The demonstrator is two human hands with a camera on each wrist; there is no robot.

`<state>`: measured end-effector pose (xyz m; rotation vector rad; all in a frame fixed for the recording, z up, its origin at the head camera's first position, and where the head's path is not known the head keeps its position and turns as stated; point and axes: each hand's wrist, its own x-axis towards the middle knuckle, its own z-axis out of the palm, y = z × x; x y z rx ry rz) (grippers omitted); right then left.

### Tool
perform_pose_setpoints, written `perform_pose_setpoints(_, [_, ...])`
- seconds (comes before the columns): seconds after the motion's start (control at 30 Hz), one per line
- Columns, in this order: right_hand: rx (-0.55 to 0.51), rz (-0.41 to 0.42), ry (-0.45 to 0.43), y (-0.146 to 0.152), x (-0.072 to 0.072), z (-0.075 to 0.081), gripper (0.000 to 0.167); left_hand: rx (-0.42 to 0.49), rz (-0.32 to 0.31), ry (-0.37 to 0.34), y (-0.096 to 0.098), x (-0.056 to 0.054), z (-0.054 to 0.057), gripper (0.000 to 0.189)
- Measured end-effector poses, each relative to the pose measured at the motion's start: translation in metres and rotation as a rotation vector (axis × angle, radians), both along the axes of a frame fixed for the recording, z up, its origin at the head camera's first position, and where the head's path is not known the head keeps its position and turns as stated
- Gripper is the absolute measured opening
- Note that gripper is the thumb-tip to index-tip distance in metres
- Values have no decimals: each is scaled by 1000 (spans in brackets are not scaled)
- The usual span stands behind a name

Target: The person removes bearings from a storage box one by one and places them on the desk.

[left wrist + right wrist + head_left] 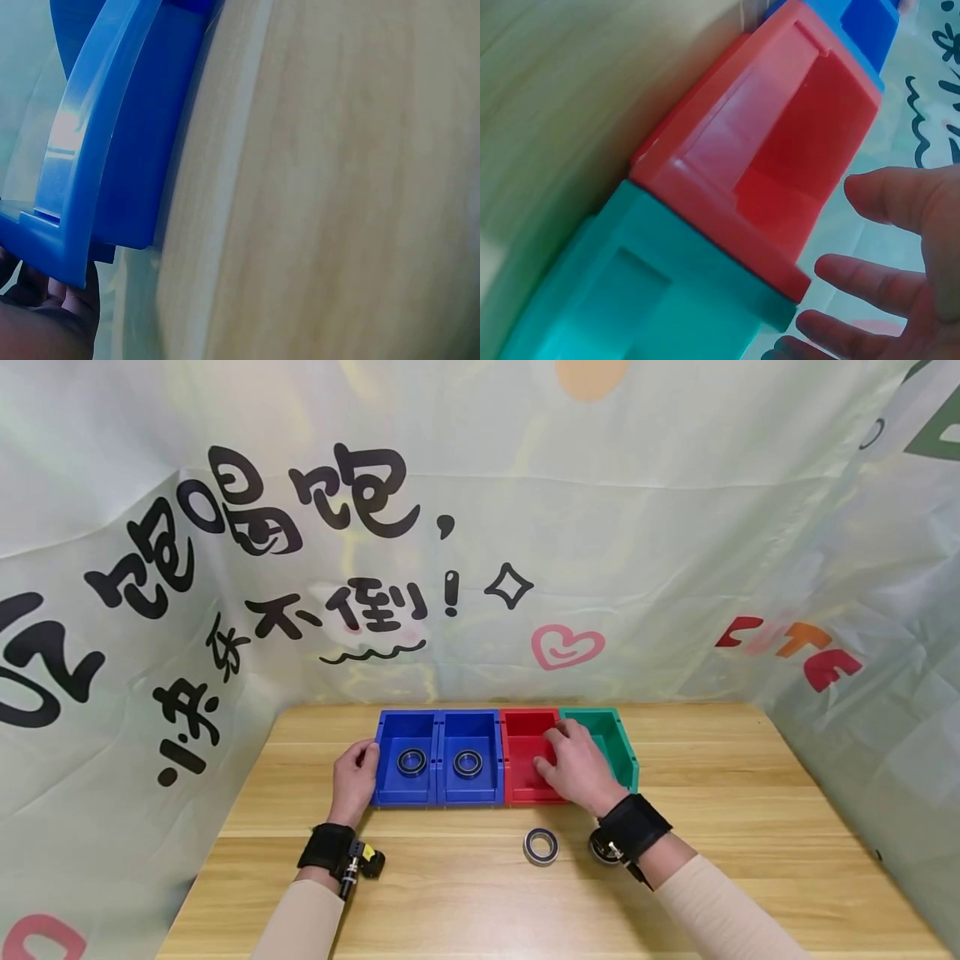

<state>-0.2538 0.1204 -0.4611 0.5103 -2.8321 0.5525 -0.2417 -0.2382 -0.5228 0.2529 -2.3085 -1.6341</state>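
**Left blue bin [408, 728] gripped, right hand [581, 767] free of load**

The left blue bin is held at its outer rim by the left hand [355, 781], its fingers curled against the edge. Inside it, 1 ball bearing [412, 774] is laid flat; a 2nd bearing [468, 775] is seen in the right blue bin [468, 728]. The row is completed by the red bin [525, 728] and the green bin [596, 725], above which the right hand is held, fingers spread apart and gripping nothing; whether a rim is touched cannot be told. On the counter [450, 893], before the red bin, 1 loose bearing [541, 862] is placed. A dark round object [602, 844] is partly hidden by the right wrist and cannot be identified.

The step in hand is judged to be the steadying of the row while bearings are shared out, apparently 1 per bin. Next, the loose bearing would need to be pinched by its rim and lowered into the red bin.

The bearings are shown by the head view alone. By the left wrist view, fingers are revealed at the rim's corner; by the right wrist view, the spread thumb and fingers.
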Motion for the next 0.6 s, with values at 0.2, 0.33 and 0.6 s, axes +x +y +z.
perform_pose_setpoints(0.2, [-33,-51,-72,5,-4,-5,65,1,9,-2,0,0,1,37])
perform_pose_setpoints(0.33, [-58,-81,-96,7,-7,-7,75,0,8,-4,0,0,1,38])
perform_pose_setpoints(0.6, [-128,-144,-150,9,-13,-8,74,11,-1,0,1,-1,1,39])
